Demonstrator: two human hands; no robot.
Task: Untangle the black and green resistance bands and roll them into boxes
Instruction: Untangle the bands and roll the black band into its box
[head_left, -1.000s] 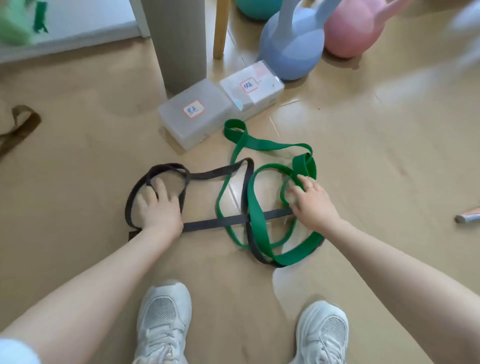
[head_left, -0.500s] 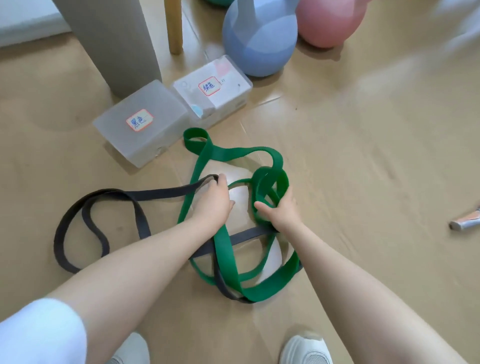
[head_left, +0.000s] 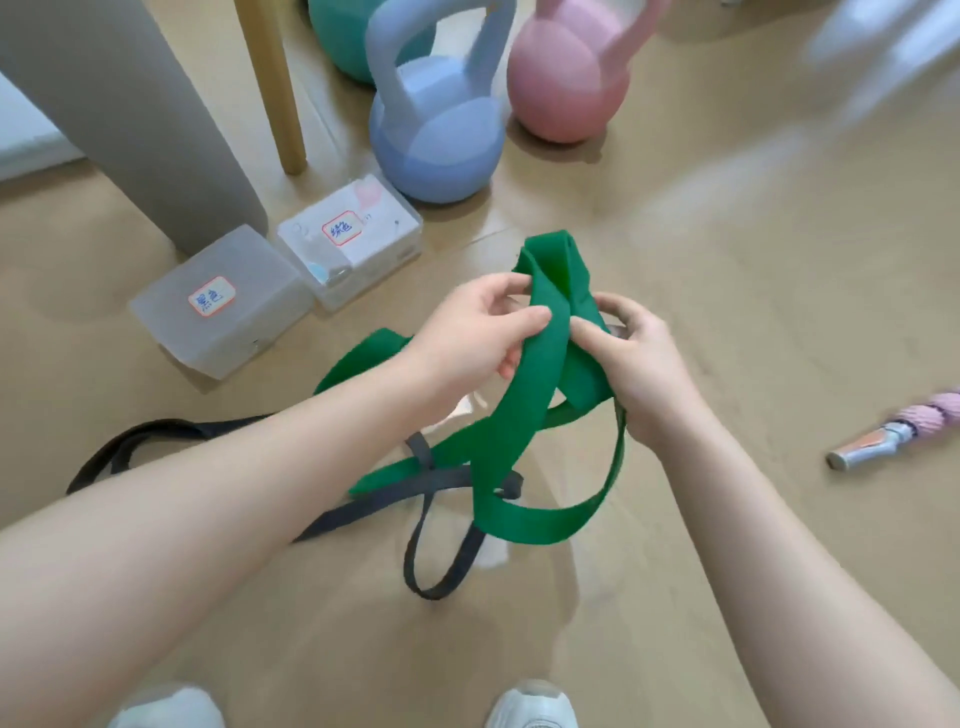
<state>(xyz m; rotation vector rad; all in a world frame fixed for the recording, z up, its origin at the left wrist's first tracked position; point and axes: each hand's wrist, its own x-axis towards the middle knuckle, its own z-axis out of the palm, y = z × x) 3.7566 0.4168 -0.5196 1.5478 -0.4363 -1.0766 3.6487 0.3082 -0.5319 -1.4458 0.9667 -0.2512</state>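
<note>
We see bare floor (head_left: 779, 291) to the right for pulling. The green band (head_left: 540, 384) hangs from both hands, looped through the black band (head_left: 441, 519) lying near-left. Left hand (head_left: 467, 338) and right hand (head_left: 634, 364) fingers pinch it; boxes (head_left: 223, 301) sit far-left.

Home workout corner, tan floor (head_left: 753, 312), blue kettlebell (head_left: 436, 140), pink kettlebell (head_left: 566, 88) far centre, labelled storage boxes (head_left: 291, 280) left
</note>
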